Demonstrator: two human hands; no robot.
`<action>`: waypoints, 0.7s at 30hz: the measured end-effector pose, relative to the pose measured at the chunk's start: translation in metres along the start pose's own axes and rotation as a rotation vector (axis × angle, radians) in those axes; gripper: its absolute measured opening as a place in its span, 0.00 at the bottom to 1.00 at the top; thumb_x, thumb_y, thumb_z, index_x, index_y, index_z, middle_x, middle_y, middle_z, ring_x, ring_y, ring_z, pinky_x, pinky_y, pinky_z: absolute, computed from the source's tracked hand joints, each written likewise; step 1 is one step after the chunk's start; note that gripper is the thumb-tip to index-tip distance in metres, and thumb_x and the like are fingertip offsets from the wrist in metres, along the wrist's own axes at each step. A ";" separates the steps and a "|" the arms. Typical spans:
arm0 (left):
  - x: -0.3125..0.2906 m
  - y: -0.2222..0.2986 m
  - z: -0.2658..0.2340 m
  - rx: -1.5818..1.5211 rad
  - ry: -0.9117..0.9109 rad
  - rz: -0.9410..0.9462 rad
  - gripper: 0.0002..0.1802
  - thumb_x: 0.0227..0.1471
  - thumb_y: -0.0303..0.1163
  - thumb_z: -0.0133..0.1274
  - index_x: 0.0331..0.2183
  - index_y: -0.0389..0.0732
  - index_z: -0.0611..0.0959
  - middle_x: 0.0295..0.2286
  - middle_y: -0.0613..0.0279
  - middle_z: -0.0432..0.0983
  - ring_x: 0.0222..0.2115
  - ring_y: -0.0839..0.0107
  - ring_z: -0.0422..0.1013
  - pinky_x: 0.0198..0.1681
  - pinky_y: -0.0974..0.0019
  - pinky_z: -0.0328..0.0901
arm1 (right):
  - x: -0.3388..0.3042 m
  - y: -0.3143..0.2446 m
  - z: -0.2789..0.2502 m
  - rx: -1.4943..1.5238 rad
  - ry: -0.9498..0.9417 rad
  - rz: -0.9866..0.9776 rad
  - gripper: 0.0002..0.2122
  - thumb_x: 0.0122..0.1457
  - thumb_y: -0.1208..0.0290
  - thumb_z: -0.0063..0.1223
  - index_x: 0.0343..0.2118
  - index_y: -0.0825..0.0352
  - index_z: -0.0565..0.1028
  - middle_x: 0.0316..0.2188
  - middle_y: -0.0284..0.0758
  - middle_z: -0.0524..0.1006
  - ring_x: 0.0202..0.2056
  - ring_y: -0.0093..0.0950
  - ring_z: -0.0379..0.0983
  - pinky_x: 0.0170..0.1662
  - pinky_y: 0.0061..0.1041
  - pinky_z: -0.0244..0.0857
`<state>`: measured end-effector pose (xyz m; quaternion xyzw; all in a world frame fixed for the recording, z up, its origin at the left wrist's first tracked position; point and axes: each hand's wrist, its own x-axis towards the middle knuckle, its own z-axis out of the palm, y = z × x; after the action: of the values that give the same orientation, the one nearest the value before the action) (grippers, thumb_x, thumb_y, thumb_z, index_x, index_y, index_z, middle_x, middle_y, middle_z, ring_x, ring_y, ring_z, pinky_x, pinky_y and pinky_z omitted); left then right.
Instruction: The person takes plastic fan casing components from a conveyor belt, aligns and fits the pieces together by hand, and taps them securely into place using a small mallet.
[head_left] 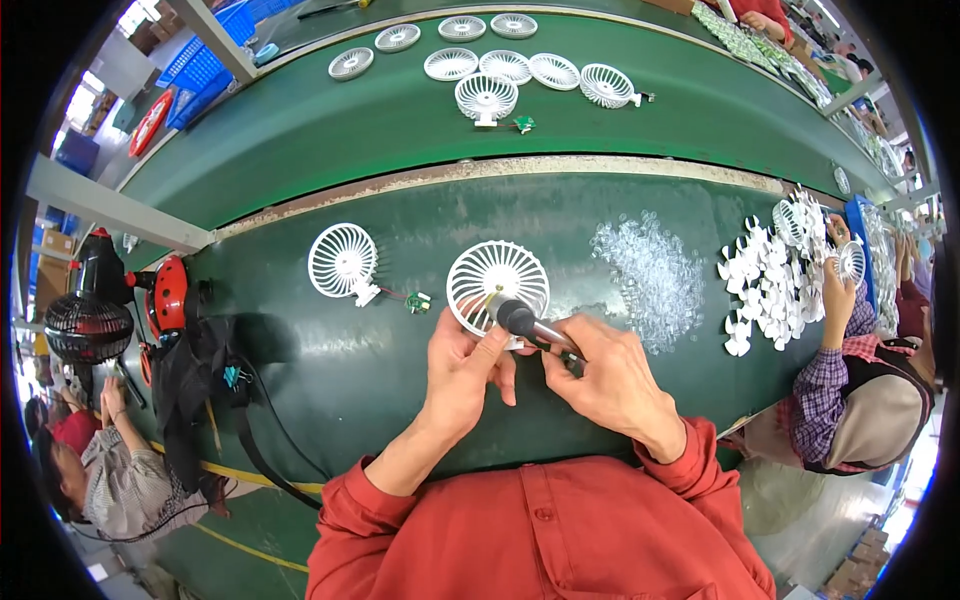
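My left hand (458,375) is closed on the lower rim and neck of a round white fan cage (520,270), holding it over the green bench. My right hand (615,380) grips a hand tool with a silvery shaft (556,338) and a thick dark head (516,317). The dark head lies over the lower middle of the cage, its narrow end near the hub; whether it touches is hard to tell. Right-hand fingertips are also close to the cage's neck. To the left lies a second white fan cage (342,262), wired to a small green circuit board (418,302).
Small clear plastic parts (655,280) are heaped right of my hands, beside a pile of white plastic pieces (770,275). A co-worker's hand (838,290) holds a white cage there. Several round grilles (504,67) lie on the far green belt. A black desk fan (90,325) stands left.
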<state>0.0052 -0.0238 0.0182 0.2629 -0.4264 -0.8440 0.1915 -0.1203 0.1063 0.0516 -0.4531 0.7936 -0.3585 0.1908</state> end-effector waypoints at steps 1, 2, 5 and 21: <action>0.001 0.001 -0.002 0.000 -0.001 0.000 0.13 0.60 0.29 0.48 0.46 0.36 0.71 0.31 0.52 0.77 0.17 0.74 0.68 0.14 0.70 0.66 | 0.000 0.002 0.000 0.002 -0.009 -0.028 0.11 0.51 0.76 0.59 0.38 0.68 0.77 0.24 0.37 0.76 0.20 0.28 0.68 0.24 0.27 0.62; 0.002 0.003 -0.005 -0.026 -0.029 -0.080 0.13 0.61 0.29 0.48 0.46 0.36 0.70 0.32 0.52 0.77 0.17 0.74 0.68 0.14 0.70 0.66 | 0.001 0.003 0.000 0.004 -0.018 -0.057 0.10 0.51 0.76 0.59 0.38 0.69 0.78 0.24 0.38 0.76 0.21 0.30 0.70 0.25 0.27 0.63; 0.004 0.001 -0.013 -0.104 -0.054 -0.202 0.12 0.61 0.28 0.47 0.46 0.35 0.70 0.32 0.51 0.76 0.18 0.74 0.69 0.14 0.70 0.66 | 0.002 -0.004 -0.006 0.157 -0.097 0.032 0.09 0.52 0.75 0.59 0.37 0.69 0.78 0.25 0.39 0.76 0.22 0.30 0.70 0.26 0.28 0.63; -0.009 0.000 -0.011 -0.281 -0.059 -0.449 0.17 0.60 0.43 0.52 0.34 0.36 0.77 0.21 0.60 0.75 0.17 0.71 0.72 0.16 0.69 0.65 | -0.011 0.006 0.026 -0.179 0.026 -0.398 0.14 0.50 0.80 0.55 0.42 0.69 0.74 0.37 0.37 0.72 0.23 0.37 0.75 0.22 0.34 0.69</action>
<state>0.0188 -0.0259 0.0152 0.2971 -0.2415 -0.9236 0.0213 -0.1019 0.1076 0.0295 -0.6115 0.7194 -0.3231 0.0650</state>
